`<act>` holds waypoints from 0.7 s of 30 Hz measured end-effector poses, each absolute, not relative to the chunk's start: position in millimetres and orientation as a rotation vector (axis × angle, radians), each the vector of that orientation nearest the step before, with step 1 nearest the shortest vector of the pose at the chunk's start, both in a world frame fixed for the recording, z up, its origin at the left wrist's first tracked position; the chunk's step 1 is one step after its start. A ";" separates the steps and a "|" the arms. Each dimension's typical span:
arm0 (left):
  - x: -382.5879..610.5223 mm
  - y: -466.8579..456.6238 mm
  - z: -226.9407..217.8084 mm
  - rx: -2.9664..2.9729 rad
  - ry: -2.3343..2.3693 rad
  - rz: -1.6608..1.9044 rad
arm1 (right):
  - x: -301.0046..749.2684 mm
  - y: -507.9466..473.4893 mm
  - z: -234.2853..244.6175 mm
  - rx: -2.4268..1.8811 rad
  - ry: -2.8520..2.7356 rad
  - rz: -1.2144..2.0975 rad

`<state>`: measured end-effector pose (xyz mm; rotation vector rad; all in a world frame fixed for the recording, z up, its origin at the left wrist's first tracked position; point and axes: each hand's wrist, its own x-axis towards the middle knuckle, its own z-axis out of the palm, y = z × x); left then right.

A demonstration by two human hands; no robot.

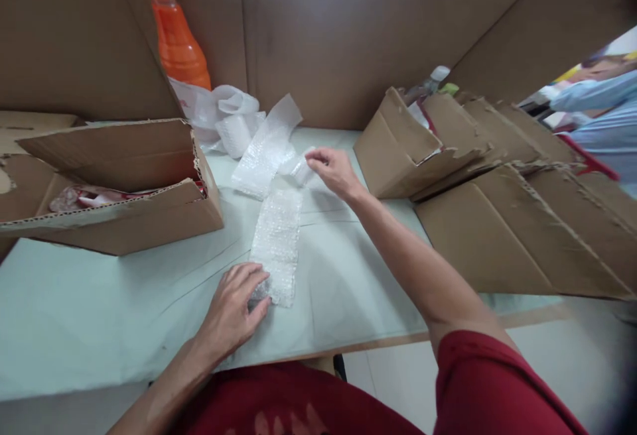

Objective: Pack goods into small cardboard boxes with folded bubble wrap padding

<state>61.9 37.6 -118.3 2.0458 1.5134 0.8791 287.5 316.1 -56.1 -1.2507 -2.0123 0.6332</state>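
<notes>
A flat strip of bubble wrap (277, 236) lies lengthwise on the cloth-covered table in front of me. My left hand (239, 302) rests at its near left edge, thumb and fingers apart, fingertips touching the plastic. Farther off, my right hand (334, 171) pinches a small crumpled piece of bubble wrap (300, 171) between thumb and fingers. Another bubble wrap sheet (269, 150) lies behind, beside a loosely rolled bunch (235, 123). Where the separate pieces overlap, I cannot tell if they are joined.
At left, an open cardboard box (164, 223) holds wrapped red-and-white items. An orange bottle (182, 50) stands behind the wrap. Several cut cardboard boxes (398, 150) line the right side, a capped clear bottle (432, 80) among them. Cardboard panels (348, 37) wall the back; a person's blue sleeve (597, 100) shows far right.
</notes>
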 end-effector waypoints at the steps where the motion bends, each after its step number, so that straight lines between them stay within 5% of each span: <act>1: 63.7 36.2 -118.6 2.103 1.521 0.847 | 287.8 302.9 -58.2 -1.278 -2.052 0.640; 9: 77.1 45.7 -115.1 2.273 1.656 0.556 | 192.8 276.2 -81.9 -1.379 -2.505 0.406; 15: 72.0 73.0 -109.9 1.525 1.622 1.052 | 205.4 296.2 -67.9 -1.423 -2.228 0.442; 21: 91.2 149.6 -81.2 0.660 1.302 1.583 | 310.6 235.7 -11.8 -0.998 -1.505 0.650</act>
